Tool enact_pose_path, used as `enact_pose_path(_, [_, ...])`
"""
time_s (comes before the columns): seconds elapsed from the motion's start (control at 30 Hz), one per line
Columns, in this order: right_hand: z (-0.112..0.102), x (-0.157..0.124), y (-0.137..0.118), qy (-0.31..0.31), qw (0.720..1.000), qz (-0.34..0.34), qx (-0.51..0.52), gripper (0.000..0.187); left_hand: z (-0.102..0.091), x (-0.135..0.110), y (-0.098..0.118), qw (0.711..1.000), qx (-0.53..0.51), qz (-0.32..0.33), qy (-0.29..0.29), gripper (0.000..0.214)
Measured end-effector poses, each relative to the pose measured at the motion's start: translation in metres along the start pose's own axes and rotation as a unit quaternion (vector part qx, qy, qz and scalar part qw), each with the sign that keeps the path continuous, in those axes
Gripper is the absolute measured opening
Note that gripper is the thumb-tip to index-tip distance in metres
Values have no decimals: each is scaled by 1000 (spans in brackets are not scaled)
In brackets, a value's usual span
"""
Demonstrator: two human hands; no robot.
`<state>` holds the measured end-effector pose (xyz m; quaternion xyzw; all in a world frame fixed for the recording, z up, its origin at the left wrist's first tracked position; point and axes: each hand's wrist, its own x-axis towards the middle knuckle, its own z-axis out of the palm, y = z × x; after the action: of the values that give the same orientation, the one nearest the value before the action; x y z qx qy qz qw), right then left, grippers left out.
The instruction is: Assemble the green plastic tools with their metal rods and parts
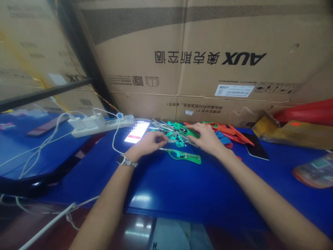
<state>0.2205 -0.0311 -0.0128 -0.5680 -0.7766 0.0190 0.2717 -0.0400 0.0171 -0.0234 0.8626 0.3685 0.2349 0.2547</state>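
Observation:
A heap of green-handled metal tools (pixel 177 133) lies on the blue table (pixel 182 187). My left hand (pixel 149 142), with a wristwatch (pixel 126 161) on the wrist, has its fingers curled at the heap's left edge. My right hand (pixel 206 137) rests palm down on the heap's right side, fingers bent over the green pieces. One green-handled tool (pixel 186 156) lies apart, just in front of both hands. Red and orange-handled tools (pixel 229 132) are piled to the right of my right hand. What my fingers hold is hidden.
A lit phone (pixel 136 132) lies left of my left hand, wired to a white power strip (pixel 96 125) with chargers. A dark phone (pixel 256 147) lies at the right. Large cardboard boxes (pixel 208 59) wall the table's back. A packet (pixel 314 172) sits far right.

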Motion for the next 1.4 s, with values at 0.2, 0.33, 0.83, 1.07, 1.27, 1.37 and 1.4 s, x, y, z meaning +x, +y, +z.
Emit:
enact_pose_path(0.2, [15,-48,-25,-81,993,-74,52,33,-1,0,3,999,-12,-26,42,26])
enact_pose_path(0.33, [22,-51,-28,-86,991,-94,30,33,5,2,3,999,-9,-19,37,28])
enact_pose_path(0.83, [33,-48,-19,-103,981,-29,161,31,7,-3,6,996,-42,-2,-79,21])
enact_pose_path(1.07, [31,-45,-16,-98,972,-14,214,32,19,-1,15,994,5,25,-110,45])
enact_pose_path(1.27, [25,-52,-9,-80,977,-10,195,40,22,1,15,993,34,44,-106,40])
enact_pose_path(1.37, [21,-57,-6,-88,980,11,180,33,21,1,16,992,27,41,-113,39])
enact_pose_path(1.4, [20,-57,-6,-90,979,18,184,29,21,1,17,992,21,42,-116,38])
